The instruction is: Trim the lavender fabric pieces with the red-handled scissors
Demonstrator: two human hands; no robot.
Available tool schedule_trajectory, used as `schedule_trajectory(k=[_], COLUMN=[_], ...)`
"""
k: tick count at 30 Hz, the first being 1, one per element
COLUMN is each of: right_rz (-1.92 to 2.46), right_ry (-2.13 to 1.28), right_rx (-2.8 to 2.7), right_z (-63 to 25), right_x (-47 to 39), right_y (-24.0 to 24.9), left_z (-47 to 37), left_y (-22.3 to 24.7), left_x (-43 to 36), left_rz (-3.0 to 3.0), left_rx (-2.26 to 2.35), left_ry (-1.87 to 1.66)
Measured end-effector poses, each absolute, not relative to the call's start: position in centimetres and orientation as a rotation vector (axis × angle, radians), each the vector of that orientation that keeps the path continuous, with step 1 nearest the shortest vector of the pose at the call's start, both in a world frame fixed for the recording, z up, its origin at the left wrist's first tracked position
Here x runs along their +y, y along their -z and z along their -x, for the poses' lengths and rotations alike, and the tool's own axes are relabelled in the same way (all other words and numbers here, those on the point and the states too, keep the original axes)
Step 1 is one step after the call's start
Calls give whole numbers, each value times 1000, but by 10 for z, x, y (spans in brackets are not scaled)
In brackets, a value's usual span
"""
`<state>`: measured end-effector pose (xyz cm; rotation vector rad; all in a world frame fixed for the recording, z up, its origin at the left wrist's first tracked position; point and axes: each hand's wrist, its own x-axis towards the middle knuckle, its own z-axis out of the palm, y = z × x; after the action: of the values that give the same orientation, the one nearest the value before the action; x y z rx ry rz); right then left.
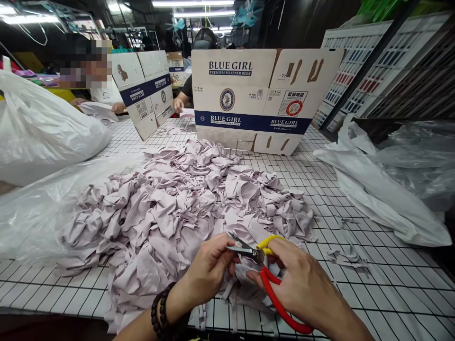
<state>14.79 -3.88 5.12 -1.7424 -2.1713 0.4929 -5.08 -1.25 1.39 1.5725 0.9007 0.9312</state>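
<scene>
My right hand (296,270) is closed round the handles of a pair of scissors (260,256), one handle yellow and the other red. Their blades are parted and point left, the tips by my left fingers. My left hand (209,267), with dark beads at the wrist, is pinched at the near edge of the cloth pile. Pale mauve fabric (245,282) hangs below its fingers; the pinched part itself is mostly hidden. A large heap of the same mauve fabric pieces (177,203) spreads across the table beyond both hands.
Cardboard beer cartons (238,90) stand upright behind the heap. A white plastic bag (384,184) lies at right, a full white bag (42,128) at left. Small fabric scraps (348,260) lie on the grid-lined table (398,293). Another person's hand (180,102) shows between the cartons.
</scene>
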Motion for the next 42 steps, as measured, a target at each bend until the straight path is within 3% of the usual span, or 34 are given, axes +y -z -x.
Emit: schedule_trajectory(k=[24,31,36,39,42], right_rz=[1624,1737,1775,1536,1118], right_ry=[-305,-1002,-954,-1301,-1694], right_rx=[-2174,-1824,-1418,-1151,-872], right_z=[-150,-161,-142,-127,-118], right_x=[-38,-39,-50,-46,-38], right_y=[-44,-20,38,41,4], left_z=[50,49,50,54,53], left_y=[-21,-20,-11,-7,-3], left_x=[-11,-10,-1,-2,-14], left_rz=[-1333,-1217,-1193,-1352,-1292], left_rx=[752,818,874,1023,933], left_ry=[-921,-883,-909,-1003,-865])
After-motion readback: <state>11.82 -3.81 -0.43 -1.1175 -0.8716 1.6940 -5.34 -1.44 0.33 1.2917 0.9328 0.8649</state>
